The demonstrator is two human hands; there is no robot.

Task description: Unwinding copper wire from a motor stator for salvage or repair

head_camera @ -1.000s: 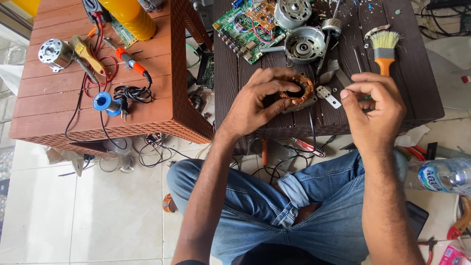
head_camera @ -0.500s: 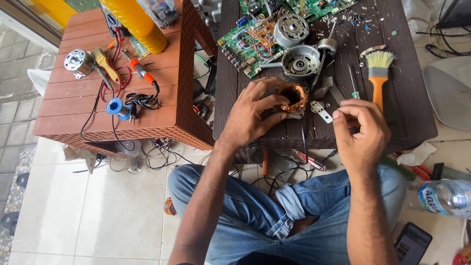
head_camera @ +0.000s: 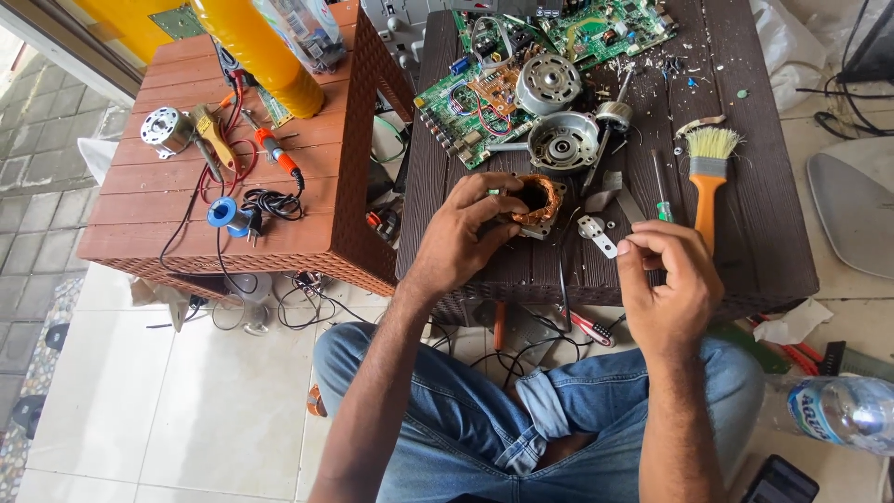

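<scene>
Left hand (head_camera: 461, 237) fingers wrapped around a copper-wound stator (head_camera: 535, 200) on the dark counter (head_camera: 745, 214), right hand (head_camera: 666, 279) fingers pinched together, clear blue-labelled bottle (head_camera: 838, 410) on the floor.

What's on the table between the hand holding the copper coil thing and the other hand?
In the head view, a small white metal bracket lies on the dark table between the copper coil in the left hand and the right hand.

- An orange-handled paintbrush (head_camera: 708, 172) lies on the dark table (head_camera: 764, 233).
- Green circuit boards (head_camera: 466, 102) sit beside a round motor housing (head_camera: 562, 142).
- A soldering iron (head_camera: 272, 147) and blue solder spool (head_camera: 222, 211) rest on the brown table (head_camera: 140, 200).
</scene>
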